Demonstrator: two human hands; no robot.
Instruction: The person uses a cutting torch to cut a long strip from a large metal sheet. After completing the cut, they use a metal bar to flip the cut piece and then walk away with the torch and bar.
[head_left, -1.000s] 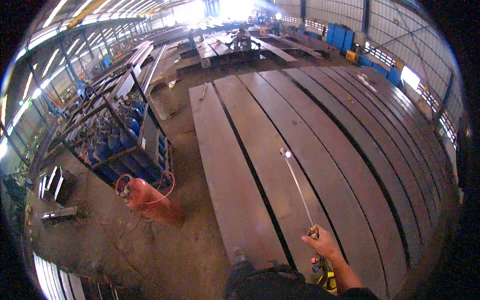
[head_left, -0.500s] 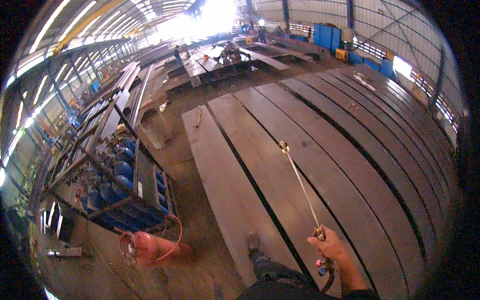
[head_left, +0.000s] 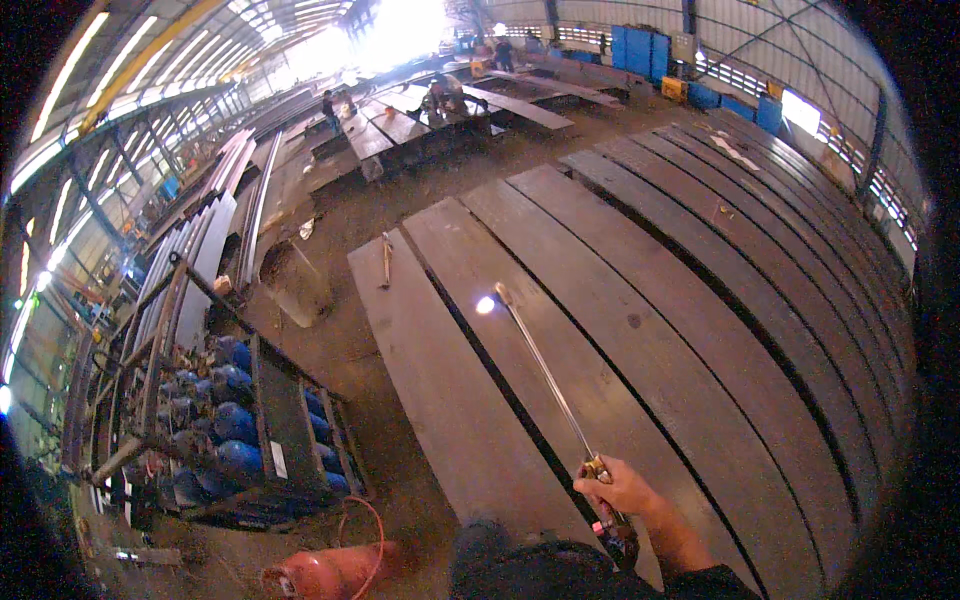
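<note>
My right hand point(head_left: 622, 488) is wrapped round the handle of a cutting torch point(head_left: 545, 372) with a long, thin metal tube. The tube slants up and to the left, over long flat steel plates point(head_left: 415, 345) lying side by side with dark gaps between them. A bright white-blue flame point(head_left: 485, 305) glows just off the torch's angled head. Red and dark fittings show at the handle's lower end, partly under my hand. I cannot tell whether the head touches the plate below. My left hand is out of view.
A small rod-like tool point(head_left: 386, 262) lies on the leftmost plate's far end. To the left stands a metal rack point(head_left: 265, 400) of blue gas cylinders point(head_left: 236, 422), with a red cylinder point(head_left: 325, 572) lying on the floor nearby. Several people point(head_left: 440, 100) are among plates farther back.
The torch and my right hand have moved left, and a bright flame now shows at the head. My view has shifted, with the red cylinder lower in the picture.
</note>
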